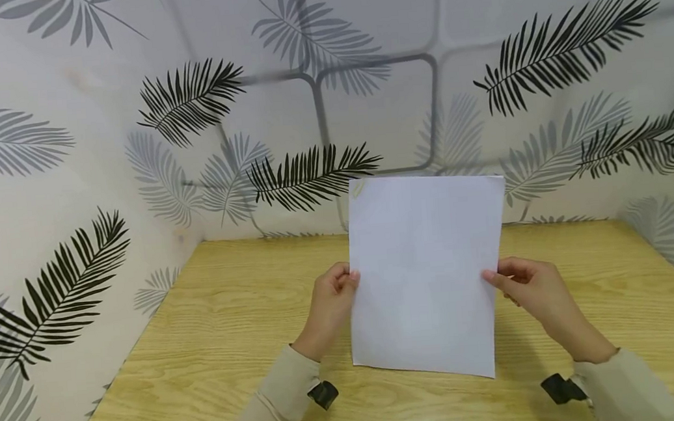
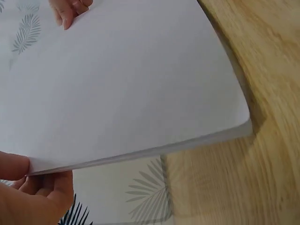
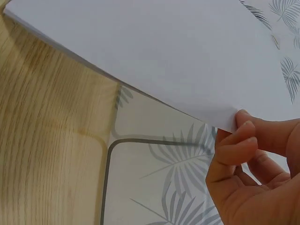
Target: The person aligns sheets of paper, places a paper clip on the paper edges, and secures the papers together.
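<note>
A stack of white paper sheets [image 1: 424, 276] is held up facing me, with its lower edge close over the wooden table. My left hand [image 1: 330, 305] pinches the stack's left edge between thumb and fingers. At the right edge, my right hand [image 1: 533, 288] pinches it the same way, thumb on the near face. Layered sheet edges show in the left wrist view along the stack's side [image 2: 201, 140]. Near the upper left corner sits a small pale narrow loop, like a paper clip [image 1: 359, 188]; the right wrist view shows this clip [image 3: 275, 42] too.
The wooden table [image 1: 221, 323] spreads beneath both hands. Behind it and at the sides stand walls [image 1: 377, 116] covered with a leaf pattern. A dark wrist device [image 1: 323, 395] is at the left sleeve, another dark device [image 1: 563, 388] at the right.
</note>
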The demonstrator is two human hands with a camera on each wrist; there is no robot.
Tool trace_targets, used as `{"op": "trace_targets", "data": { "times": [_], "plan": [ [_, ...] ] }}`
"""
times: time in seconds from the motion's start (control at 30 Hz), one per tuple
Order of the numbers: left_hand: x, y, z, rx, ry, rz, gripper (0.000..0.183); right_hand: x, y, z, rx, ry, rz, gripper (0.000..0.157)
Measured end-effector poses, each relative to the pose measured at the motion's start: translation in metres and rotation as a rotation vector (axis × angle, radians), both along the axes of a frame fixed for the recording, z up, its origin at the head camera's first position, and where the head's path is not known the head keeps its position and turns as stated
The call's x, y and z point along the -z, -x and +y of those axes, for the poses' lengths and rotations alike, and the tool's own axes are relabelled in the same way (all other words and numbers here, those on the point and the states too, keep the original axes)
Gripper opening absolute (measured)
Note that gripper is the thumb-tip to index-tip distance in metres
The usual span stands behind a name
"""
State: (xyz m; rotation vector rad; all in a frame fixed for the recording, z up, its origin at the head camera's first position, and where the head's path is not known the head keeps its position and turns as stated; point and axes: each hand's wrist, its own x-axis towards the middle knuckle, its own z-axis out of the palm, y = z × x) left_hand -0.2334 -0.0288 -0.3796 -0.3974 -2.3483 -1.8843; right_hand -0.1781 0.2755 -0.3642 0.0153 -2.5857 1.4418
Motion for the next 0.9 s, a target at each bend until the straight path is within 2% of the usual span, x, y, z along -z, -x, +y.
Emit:
{"op": "trace_targets", "data": {
  "times": [0.17,0.27,0.4,0.57,0.9],
  "plan": [
    [0.001,0.004,-0.005,-0.021,0.116,0.073,0.011,0.004,0.004,-0.001,-0.021,0.010,0.041,0.033],
    [0.002,0.007,-0.008,-0.011,0.156,0.097,0.010,0.007,0.007,-0.003,-0.026,0.002,0.065,0.030],
    [0.002,0.008,-0.011,0.024,0.165,0.081,0.010,0.010,0.011,-0.006,-0.015,-0.008,0.052,0.028],
    [0.003,0.011,-0.011,0.045,0.157,0.020,0.011,0.013,0.016,-0.009,-0.010,-0.011,0.016,0.027],
    [0.006,0.023,-0.007,0.038,0.194,-0.026,0.008,0.018,0.028,-0.010,-0.016,-0.018,-0.061,0.028]
  ]
}}
